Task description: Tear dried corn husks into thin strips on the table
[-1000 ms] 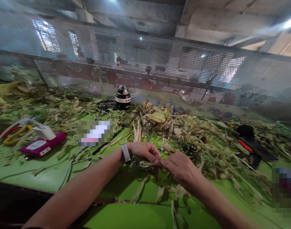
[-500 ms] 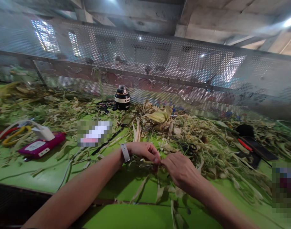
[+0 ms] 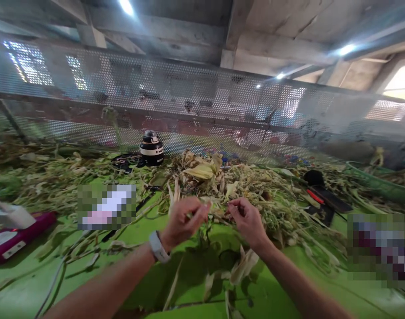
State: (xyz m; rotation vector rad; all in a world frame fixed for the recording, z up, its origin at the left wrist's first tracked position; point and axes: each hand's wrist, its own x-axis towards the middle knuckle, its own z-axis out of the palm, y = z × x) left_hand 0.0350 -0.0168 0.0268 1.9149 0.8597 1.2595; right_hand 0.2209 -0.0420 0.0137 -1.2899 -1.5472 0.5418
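"Grip of each hand: fingertips drawn close together, the left hand (image 3: pixel 184 223) and the right hand (image 3: pixel 249 221) apart from one another above the green bench (image 3: pixel 149 288)."

"Is anything pinched?"

"One cannot tell. Blur softens the fingertips, and the pale litter behind them makes any thin strip hard to separate."

"Where do the dried leaf strips (image 3: pixel 249 179) lie?"

"Heaped beyond the hands and spread to either side, with loose pieces on the near side. Both forearms cover part of the bench; a pale wristband (image 3: pixel 159 247) marks the left wrist."

"Which objects are incomplete?"

"At the left edge, a magenta box (image 3: pixel 26 241) is cut off; at the right edge, a green basket (image 3: pixel 382 185). Pixel blocks obscure a pale item (image 3: pixel 107 206) left of the hands."

"And farther back?"

"A black bottle (image 3: pixel 151 153) stands upright before the perforated screen (image 3: pixel 196 91). Shapes behind that mesh are too broken up to identify."
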